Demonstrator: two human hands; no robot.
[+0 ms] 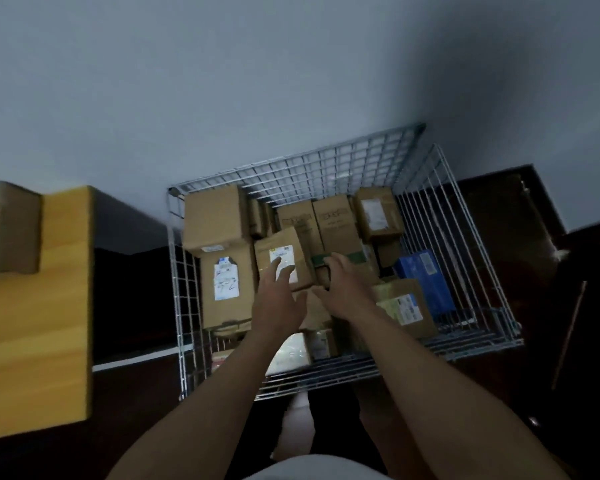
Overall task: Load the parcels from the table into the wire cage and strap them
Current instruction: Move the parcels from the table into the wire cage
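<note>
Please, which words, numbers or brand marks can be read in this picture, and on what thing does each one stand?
No text can be read.
Tall brown cardboard box, white label: handwriting, blurred.
Small brown cardboard box, white label: blurred.
Brown carton at the back, printed logo: blurred.
Blue box, label: too small.

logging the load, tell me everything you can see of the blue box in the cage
The blue box is an oblong carton, cardboard by its look, closed, with a white label near its far end. It lies slanted in the right part of the wire cage, close to the right wall, beside a labelled brown parcel.
</note>
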